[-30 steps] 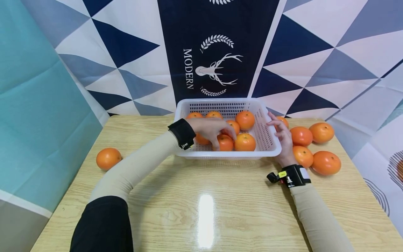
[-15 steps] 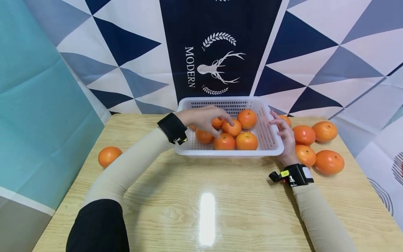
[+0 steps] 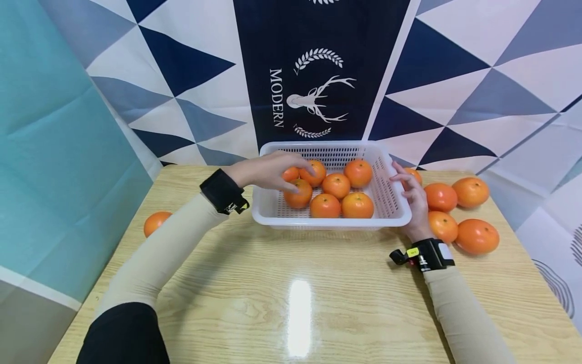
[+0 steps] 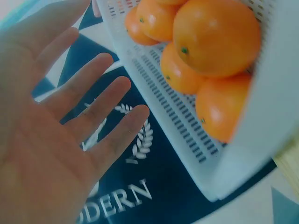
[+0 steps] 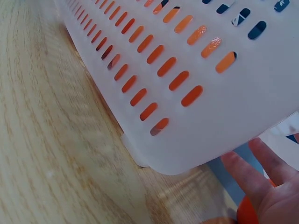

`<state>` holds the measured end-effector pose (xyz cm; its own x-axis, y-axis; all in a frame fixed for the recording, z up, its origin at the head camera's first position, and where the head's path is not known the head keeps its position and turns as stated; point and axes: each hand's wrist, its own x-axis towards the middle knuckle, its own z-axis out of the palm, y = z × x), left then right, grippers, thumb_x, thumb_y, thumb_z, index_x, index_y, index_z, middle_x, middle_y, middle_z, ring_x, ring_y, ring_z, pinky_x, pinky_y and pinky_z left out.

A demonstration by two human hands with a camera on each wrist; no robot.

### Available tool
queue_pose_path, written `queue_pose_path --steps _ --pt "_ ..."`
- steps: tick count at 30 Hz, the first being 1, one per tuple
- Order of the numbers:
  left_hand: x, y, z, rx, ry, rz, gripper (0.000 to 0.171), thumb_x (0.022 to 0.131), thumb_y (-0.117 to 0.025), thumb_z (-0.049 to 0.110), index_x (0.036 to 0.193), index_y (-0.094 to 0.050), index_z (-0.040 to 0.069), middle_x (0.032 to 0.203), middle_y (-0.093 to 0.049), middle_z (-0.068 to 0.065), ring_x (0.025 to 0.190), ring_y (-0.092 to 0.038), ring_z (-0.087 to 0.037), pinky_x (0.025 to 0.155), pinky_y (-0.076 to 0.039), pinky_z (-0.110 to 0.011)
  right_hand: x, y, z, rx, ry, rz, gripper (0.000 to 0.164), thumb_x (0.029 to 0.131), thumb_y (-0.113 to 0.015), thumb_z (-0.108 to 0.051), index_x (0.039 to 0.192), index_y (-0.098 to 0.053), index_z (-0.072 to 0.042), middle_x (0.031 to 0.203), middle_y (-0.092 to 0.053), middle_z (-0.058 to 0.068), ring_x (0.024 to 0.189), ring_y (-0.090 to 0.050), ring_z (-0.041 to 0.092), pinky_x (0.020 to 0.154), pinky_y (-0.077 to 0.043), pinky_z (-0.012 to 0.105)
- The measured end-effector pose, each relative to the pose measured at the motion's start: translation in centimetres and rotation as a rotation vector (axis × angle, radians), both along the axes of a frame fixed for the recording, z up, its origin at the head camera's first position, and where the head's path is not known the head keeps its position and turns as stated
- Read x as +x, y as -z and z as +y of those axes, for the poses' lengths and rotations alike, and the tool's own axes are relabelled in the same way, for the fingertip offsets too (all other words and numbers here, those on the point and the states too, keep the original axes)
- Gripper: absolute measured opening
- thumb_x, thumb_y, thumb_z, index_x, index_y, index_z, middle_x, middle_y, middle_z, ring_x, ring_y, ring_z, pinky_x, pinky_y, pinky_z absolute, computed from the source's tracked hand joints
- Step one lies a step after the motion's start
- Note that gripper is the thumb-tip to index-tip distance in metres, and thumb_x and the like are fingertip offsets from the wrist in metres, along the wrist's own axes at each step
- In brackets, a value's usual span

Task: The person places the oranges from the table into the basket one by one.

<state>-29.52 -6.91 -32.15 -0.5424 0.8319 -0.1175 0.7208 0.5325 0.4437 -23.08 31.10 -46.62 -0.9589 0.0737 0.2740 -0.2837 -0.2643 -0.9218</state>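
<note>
A white perforated plastic basket (image 3: 327,222) stands at the back of the table with several oranges (image 3: 336,185) in it. Over its left part my left hand (image 3: 269,171) hovers, holding nothing, with fingers spread and relaxed. In the left wrist view the palm and fingers of that hand (image 4: 65,130) show bare, apart from the oranges (image 4: 217,37). My right hand (image 3: 415,208) rests against the right side of the basket. Seen from the right wrist, its fairly straight fingers (image 5: 247,177) touch the basket's wall (image 5: 224,112).
Right of the basket lie several more oranges (image 3: 477,236), close beside my right hand. A lone orange (image 3: 156,222) sits at the table's left, partly behind my left sleeve (image 3: 159,263). A patterned cloth (image 3: 200,76) hangs directly behind the table (image 3: 245,288).
My left hand has lifted off the front oranges and moved left across the basket, leaving them in place. The right hand has stayed at the basket's right side.
</note>
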Motion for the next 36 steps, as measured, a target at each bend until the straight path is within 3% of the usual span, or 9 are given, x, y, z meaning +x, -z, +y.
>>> queue_pose_path --steps 5,15,28,36 --pt "0.4 0.0 -2.7 0.043 -0.047 0.04 0.052 0.101 -0.084 0.02 0.15 -0.069 0.012 0.161 -0.065 -0.013 0.153 -0.056 -0.037 0.135 -0.04 -0.058 0.0 -0.1 0.0 -0.006 -0.009 -0.009 0.062 0.093 -0.023 0.002 0.112 -0.075 -0.026 0.185 -0.036 0.005 0.173 -0.026 0.027 0.118 -0.04 0.026" --pt "1.5 0.5 -7.6 0.068 -0.164 0.047 0.053 0.101 -0.085 0.023 0.15 -0.069 0.009 0.163 -0.064 -0.019 0.155 -0.056 -0.041 0.133 -0.042 -0.062 0.1 -0.4 0.0 -0.03 -0.01 -0.014 0.062 0.092 -0.022 0.002 0.11 -0.075 -0.026 0.185 -0.036 0.004 0.174 -0.025 0.026 0.122 -0.036 0.027" --pt "2.8 2.0 -14.7 0.06 -0.33 -0.001 0.054 0.105 -0.079 0.023 0.154 -0.064 0.006 0.164 -0.061 -0.023 0.157 -0.052 -0.046 0.129 -0.044 -0.069 0.1 0.1 -0.1 -0.031 -0.022 -0.008 0.063 0.094 -0.022 0.003 0.11 -0.075 -0.026 0.182 -0.042 -0.001 0.173 -0.027 0.027 0.118 -0.04 0.026" --pt "4.1 2.0 -19.0 0.083 -0.447 -0.102 0.063 0.108 -0.076 0.026 0.164 -0.054 0.007 0.173 -0.05 -0.023 0.161 -0.043 -0.053 0.126 -0.041 -0.078 0.0 -0.2 -0.3 -0.055 -0.023 -0.023 0.064 0.094 -0.021 0.002 0.109 -0.077 -0.026 0.183 -0.04 0.0 0.174 -0.024 0.028 0.12 -0.037 0.028"
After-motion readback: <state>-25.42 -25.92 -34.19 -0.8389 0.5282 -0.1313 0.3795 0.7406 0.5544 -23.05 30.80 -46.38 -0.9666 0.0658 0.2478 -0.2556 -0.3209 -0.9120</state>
